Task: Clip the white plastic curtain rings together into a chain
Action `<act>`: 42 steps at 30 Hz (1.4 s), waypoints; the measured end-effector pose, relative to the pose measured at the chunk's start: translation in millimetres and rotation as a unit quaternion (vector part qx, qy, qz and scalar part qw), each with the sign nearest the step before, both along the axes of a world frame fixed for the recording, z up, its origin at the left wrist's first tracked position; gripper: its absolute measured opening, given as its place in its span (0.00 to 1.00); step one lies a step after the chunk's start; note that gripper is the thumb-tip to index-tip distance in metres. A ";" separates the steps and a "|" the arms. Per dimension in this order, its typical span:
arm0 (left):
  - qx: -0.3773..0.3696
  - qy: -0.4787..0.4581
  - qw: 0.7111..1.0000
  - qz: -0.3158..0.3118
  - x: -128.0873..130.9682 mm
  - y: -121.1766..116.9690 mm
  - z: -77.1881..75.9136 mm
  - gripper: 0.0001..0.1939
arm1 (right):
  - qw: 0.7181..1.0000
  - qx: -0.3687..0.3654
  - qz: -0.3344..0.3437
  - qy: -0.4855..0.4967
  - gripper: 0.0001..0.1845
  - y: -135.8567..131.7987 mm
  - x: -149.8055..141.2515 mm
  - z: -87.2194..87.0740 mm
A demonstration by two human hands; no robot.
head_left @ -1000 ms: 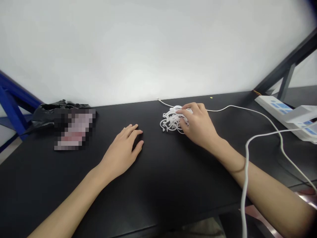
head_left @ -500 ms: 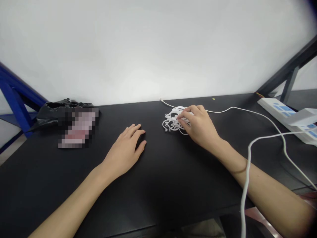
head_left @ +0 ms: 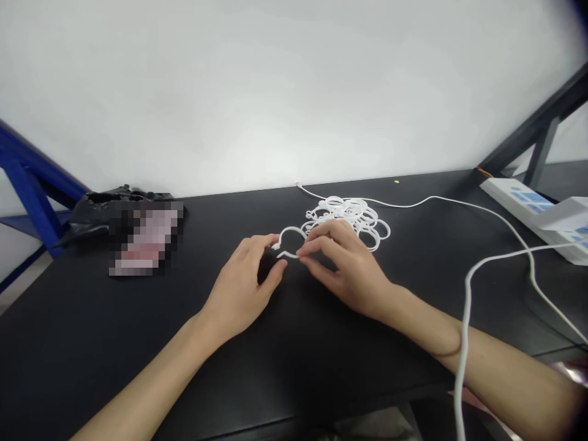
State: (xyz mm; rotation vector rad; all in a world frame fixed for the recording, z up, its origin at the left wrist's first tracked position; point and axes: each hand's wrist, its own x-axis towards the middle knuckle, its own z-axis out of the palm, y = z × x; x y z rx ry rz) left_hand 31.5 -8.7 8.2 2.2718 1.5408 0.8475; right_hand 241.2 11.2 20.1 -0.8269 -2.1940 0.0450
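Pinched between the thumb and fingers of my right hand point(head_left: 349, 263) is a white plastic curtain ring point(head_left: 290, 230), its gap facing left. The ring's two ends stand apart, with a small knob at the upper one. My left hand point(head_left: 243, 285) is spread at that gap, thumb and forefinger apart; the forefinger is close to the knob, and I cannot tell if it touches. Behind my right hand lies a loose pile of similar white rings point(head_left: 356, 210), partly covered by the fingers.
On the black table point(head_left: 220, 373), a crumpled black plastic bag point(head_left: 92, 214) and a pixelated pinkish object point(head_left: 154, 233) lie left. A white power strip point(head_left: 514, 195) is at right. One white cable point(head_left: 466, 318) passes over my right forearm; another point(head_left: 432, 198) runs along the back.
My right hand has drawn one ring out of the pile, to the left and nearer me. My left hand has moved right, up to the ring's open ends.
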 end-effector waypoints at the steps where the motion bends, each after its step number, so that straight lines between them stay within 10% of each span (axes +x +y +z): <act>1: 0.000 -0.021 1.000 -0.011 1.9 -1.5 2.1 0.16 | 1.000 -0.012 0.016 0.008 0.03 -4.0 -2.9 -0.8; 9: -0.103 -0.180 0.972 -0.110 2.9 -6.9 10.1 0.11 | 0.990 -0.102 0.066 0.066 0.02 -13.3 -7.0 -3.0; 16: -0.153 -0.280 0.945 -0.074 5.4 -3.8 7.0 0.07 | 0.982 -0.155 0.079 0.077 0.02 -14.6 -8.2 -8.1; 26: -0.274 -0.280 0.918 -0.063 -0.3 -3.3 9.8 0.14 | 0.991 -0.101 0.024 0.082 0.13 -13.4 -6.3 -3.5; 42: -0.232 -0.171 0.957 -0.021 0.0 -5.2 14.0 0.14 | 0.974 -0.197 0.096 0.059 0.07 -10.4 -5.0 -6.2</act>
